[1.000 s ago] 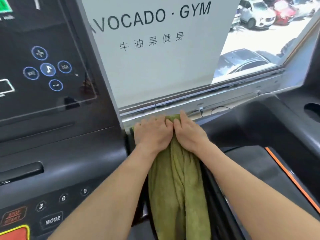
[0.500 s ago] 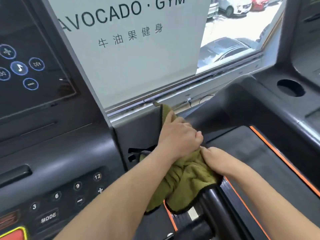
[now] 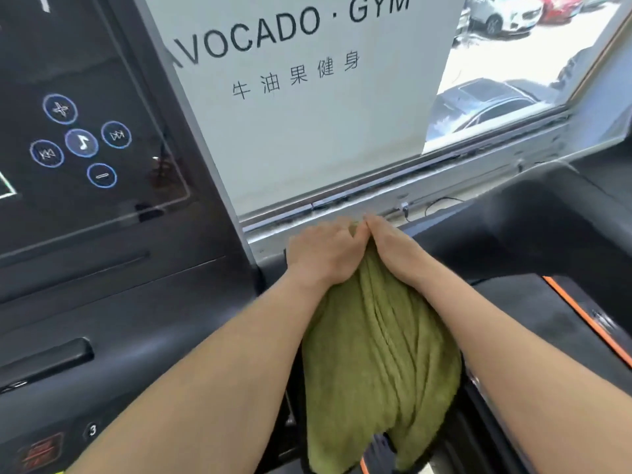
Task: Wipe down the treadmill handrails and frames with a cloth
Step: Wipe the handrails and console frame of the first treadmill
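Window (image 3: 506, 56) straight ahead, bright daylight coming through. Left and middle of the glass are covered by a white frosted sign (image 3: 307, 138) with dark text "AVOCADO · GYM" and a row of Chinese characters under it. The clear pane to the right shows parked cars seen from above: dark car (image 3: 489, 104) nearest, white car (image 3: 506, 12) and red car (image 3: 561, 3) farther up, pale sunlit ground between. Grey metal sill (image 3: 376, 196) with a track runs along the bottom. Thin black cable (image 3: 441, 202) loops just under the sill, right of centre. Tan frame edge (image 3: 596, 56) slants up at far right.

Bare forearms (image 3: 222, 371), left hand (image 3: 321, 256), right hand (image 3: 393, 249)
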Available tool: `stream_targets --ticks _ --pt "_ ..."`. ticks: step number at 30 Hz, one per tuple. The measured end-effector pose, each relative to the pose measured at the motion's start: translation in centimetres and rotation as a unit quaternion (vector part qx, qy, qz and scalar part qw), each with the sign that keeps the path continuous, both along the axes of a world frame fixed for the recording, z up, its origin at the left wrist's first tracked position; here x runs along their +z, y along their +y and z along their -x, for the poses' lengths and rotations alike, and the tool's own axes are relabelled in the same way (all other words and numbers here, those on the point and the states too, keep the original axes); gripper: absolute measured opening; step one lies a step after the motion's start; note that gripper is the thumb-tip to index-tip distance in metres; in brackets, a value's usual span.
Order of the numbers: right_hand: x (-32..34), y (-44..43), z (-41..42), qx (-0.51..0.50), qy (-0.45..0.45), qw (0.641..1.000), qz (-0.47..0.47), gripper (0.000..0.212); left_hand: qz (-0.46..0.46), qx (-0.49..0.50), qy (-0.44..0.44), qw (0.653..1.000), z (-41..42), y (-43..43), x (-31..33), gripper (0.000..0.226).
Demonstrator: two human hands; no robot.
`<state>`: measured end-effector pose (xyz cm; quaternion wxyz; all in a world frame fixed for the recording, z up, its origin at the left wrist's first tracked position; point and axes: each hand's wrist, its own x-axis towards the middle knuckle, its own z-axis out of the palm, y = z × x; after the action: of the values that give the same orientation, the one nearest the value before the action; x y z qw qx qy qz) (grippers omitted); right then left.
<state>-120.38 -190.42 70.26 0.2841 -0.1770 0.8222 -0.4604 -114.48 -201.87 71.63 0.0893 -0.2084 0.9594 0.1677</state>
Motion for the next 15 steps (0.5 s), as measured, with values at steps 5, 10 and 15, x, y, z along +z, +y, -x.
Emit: stream_targets --ticks 5,10,15 --pt "1.3 -5.3 3.9 0.207 0.102 0.946 -0.227 0.043 0.067 0.060 -0.034 0.995 -0.7 -1.3 0.4 0.051" --pt "2.6 -8.6 2.1 0.346 0.198 0.860 -0.317 0.064 0.203 0.047 -0.030 0.978 -4.7 -0.4 -0.2 0.049" --pt "1.5 -3.5 -5.2 0.236 0.423 0.842 -0.237 0.051 0.205 0.011 -0.023 0.978 -10.2 2.6 0.6 0.075"
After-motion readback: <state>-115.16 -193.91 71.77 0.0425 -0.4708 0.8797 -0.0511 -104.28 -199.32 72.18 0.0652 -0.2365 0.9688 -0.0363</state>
